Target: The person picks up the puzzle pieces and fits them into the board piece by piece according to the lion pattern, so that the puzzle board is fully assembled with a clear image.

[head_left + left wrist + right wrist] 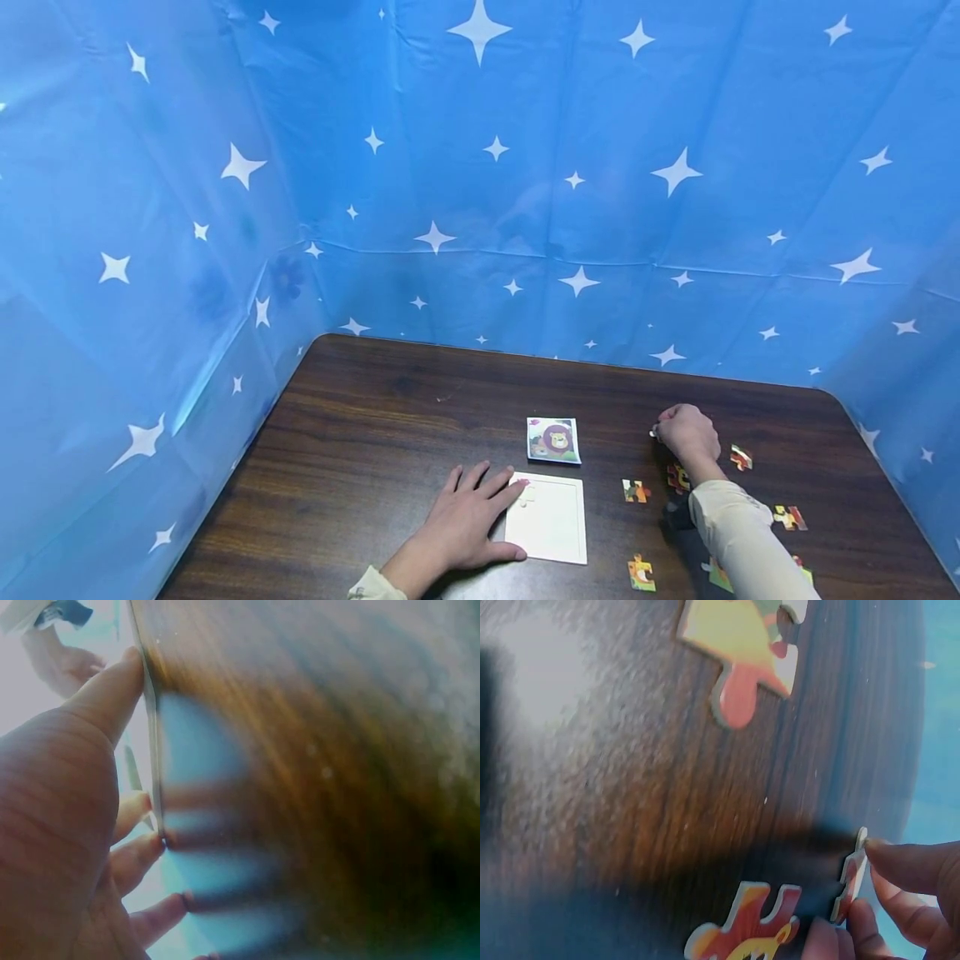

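My left hand (462, 518) lies with fingers spread on the table and on the left side of a white square puzzle board (558, 525). Its thumb (120, 686) rests along the board's edge in the left wrist view. At the board's top left corner, beside my fingertips, a small pink-marked patch shows. On the right, my right hand (688, 433) pinches a jigsaw piece (850, 877) between thumb and fingers, tilted on edge over the table. A red and yellow jigsaw piece (754, 930) lies close below that hand. The lion picture card (552, 440) sits just behind the board.
Several loose jigsaw pieces lie around the right arm, among them an orange one (636, 491), a lower one (641, 573), one by the far side (741, 457) and one at right (790, 517). A blue star-patterned curtain (480, 192) borders the dark wooden table (360, 417).
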A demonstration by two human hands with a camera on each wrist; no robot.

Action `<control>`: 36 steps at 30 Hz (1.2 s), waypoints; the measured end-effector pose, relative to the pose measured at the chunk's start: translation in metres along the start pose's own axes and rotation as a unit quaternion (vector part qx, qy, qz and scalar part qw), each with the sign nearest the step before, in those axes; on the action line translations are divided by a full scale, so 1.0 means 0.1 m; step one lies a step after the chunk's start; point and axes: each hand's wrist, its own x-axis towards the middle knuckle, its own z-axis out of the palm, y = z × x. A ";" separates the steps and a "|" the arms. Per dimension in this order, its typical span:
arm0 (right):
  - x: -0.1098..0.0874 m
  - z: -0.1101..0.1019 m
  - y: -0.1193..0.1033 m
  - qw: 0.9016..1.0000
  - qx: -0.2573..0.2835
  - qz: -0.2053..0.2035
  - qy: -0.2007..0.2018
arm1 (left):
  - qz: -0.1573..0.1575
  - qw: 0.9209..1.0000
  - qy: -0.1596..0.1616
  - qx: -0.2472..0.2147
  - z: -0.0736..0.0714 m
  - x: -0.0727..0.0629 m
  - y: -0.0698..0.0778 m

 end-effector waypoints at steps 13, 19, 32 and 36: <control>0.02 0.08 -0.05 1.000 -0.002 -0.018 0.023 | -0.005 1.000 -0.009 0.001 -0.01 -0.01 0.00; 0.01 0.09 -0.04 0.996 -0.015 -0.075 0.045 | -0.007 1.000 -0.011 0.000 -0.01 -0.01 0.00; 0.00 0.01 0.02 0.998 0.019 -0.049 0.032 | -0.009 1.000 -0.008 0.000 0.01 0.00 0.00; -0.01 0.00 0.06 0.998 0.053 -0.027 0.037 | -0.006 1.000 -0.007 -0.001 0.02 0.00 0.00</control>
